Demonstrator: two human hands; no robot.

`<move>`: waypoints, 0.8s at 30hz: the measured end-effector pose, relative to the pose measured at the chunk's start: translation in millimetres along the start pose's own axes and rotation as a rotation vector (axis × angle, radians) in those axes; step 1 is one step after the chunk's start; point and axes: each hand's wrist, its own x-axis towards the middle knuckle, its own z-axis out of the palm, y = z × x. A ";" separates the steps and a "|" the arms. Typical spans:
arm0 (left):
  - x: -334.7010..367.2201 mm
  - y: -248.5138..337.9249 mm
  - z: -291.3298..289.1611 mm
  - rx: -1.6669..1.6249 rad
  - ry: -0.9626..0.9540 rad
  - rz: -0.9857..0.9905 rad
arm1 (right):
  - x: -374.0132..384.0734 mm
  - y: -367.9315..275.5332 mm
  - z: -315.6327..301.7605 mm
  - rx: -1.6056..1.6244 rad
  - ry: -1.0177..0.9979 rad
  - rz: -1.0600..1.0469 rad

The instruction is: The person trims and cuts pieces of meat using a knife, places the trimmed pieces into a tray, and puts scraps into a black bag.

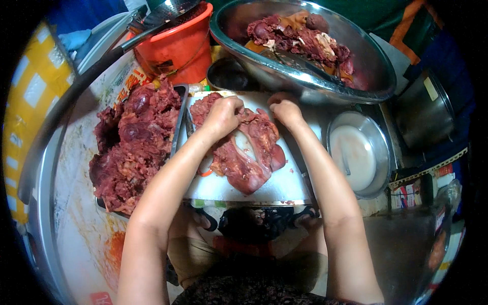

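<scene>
My left hand is curled over the far part of a reddish piece of meat, its fingers folded in against it; I cannot tell whether the fingertips pinch it, since the back of the hand covers them. My right hand is bent inward just beyond the meat's far right edge, fingers curled; I cannot tell whether they are closed on anything. The meat lies on a white board in front of me, a pale patch showing in its middle. Left of the board, a dark tray holds a heap of darker red meat. Right of it sits a metal bowl of cloudy, whitish liquid. On the far side are a red bucket at left, a small dark bowl beside it, and a wide steel basin at right with more meat inside. A dark pot stands farther right.
</scene>
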 end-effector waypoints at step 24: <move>8.3 6.1 9.0 -0.028 -0.039 -0.128 | -138.4 -73.8 -81.6 1.431 -0.367 0.023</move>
